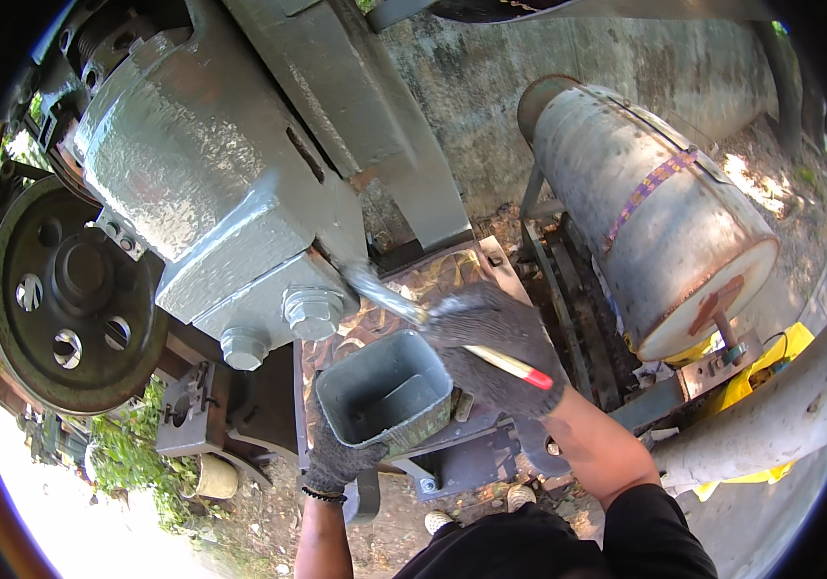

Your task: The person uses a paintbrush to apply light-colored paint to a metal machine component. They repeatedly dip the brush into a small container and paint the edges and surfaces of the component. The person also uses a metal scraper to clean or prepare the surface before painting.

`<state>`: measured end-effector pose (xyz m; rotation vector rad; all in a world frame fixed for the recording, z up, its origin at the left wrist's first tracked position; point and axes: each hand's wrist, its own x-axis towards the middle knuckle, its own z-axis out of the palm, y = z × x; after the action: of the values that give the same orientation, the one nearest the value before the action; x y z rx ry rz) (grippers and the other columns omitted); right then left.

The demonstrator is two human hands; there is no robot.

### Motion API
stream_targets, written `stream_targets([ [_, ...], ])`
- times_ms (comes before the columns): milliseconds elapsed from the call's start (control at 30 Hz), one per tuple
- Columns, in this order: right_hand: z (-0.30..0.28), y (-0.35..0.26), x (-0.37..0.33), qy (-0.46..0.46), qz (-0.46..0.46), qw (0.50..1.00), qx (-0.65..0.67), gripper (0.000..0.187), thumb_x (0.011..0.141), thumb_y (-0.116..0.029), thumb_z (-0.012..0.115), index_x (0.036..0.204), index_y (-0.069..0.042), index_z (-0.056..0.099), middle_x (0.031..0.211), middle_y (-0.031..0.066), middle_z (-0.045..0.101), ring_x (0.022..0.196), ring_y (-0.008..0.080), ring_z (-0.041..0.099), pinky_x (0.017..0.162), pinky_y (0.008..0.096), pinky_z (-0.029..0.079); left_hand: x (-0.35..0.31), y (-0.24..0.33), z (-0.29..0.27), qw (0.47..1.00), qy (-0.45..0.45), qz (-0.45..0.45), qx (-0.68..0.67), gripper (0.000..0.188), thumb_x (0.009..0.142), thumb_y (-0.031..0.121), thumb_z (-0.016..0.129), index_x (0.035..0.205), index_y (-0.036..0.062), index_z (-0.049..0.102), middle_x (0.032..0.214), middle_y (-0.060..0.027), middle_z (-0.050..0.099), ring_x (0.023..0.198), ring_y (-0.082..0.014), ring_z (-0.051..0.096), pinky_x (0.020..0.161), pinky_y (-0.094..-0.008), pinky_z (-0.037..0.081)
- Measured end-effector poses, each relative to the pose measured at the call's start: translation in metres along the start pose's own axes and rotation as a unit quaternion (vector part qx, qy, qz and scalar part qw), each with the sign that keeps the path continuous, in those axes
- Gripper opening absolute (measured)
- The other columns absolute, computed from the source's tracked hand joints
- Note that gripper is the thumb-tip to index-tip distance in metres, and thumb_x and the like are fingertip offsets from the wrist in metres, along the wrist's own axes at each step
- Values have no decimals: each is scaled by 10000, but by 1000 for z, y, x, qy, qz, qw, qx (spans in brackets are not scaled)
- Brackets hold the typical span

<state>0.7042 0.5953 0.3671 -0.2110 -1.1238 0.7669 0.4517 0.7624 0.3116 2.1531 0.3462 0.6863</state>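
In my left hand, in a dark knit glove, is a rectangular paint container, its inside coated grey. My right hand, gloved too, is closed around a paintbrush with a pale, red-tipped handle. The brush's grey-coated bristles reach to the lower right edge of a big machine body; whether they touch it is hard to tell. Glossy grey paint covers that machine body. Two large hex bolts, one nearer the brush and one further left, stick out of its lower face.
A rusty, paint-stained metal plate lies beneath my hands. On the left stands a dark flywheel with round holes. To the right, a large pale metal drum rests on a frame, with a yellow sheet by it. A stained wall rises behind.
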Motion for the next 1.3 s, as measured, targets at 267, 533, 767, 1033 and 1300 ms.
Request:
stream_targets([
  [267, 20, -12, 4, 66, 4, 955, -288, 277, 988, -70, 641, 1236, 39, 698, 1221, 147, 721, 1108, 201, 693, 995, 322, 541, 1, -3, 1, 1000, -5, -12, -3, 1037, 711, 385, 925, 1540, 34, 412, 1537, -174, 458, 1435, -336, 440, 1217, -453, 320],
  [533, 23, -27, 11, -24, -196, 784, -589, 368, 935, -33, 666, 1299, -72, 708, 1184, 67, 741, 1064, 192, 695, 961, 325, 546, -4, -27, -4, 997, -9, -50, 59, 1063, 701, 388, 931, 1547, 28, 397, 1534, -181, 459, 1443, -345, 430, 1233, -458, 296],
  [767, 24, -23, 22, -4, -197, 784, -589, 257, 763, 2, 812, 995, -106, 787, 1001, 88, 751, 905, 253, 731, 839, 377, 587, -1, -16, -3, 999, 1, 4, 46, 1089, 700, 413, 937, 1556, 26, 385, 1532, -173, 465, 1452, -334, 419, 1235, -455, 294],
  [1033, 22, -33, 34, -71, -195, 732, -649, 334, 886, -122, 746, 1211, -54, 714, 1180, 78, 717, 1137, 239, 667, 954, 390, 552, -2, -14, -1, 999, 3, -25, 23, 1049, 705, 370, 933, 1546, 27, 407, 1537, -171, 466, 1452, -338, 423, 1228, -456, 309],
  [1300, 24, -43, 42, -72, -211, 769, -599, 348, 846, -54, 762, 1191, -89, 733, 1059, 69, 726, 1033, 221, 700, 845, 372, 586, 6, -2, -1, 997, -10, 15, 69, 965, 724, 342, 918, 1510, 34, 449, 1501, -169, 487, 1417, -328, 457, 1201, -448, 344],
])
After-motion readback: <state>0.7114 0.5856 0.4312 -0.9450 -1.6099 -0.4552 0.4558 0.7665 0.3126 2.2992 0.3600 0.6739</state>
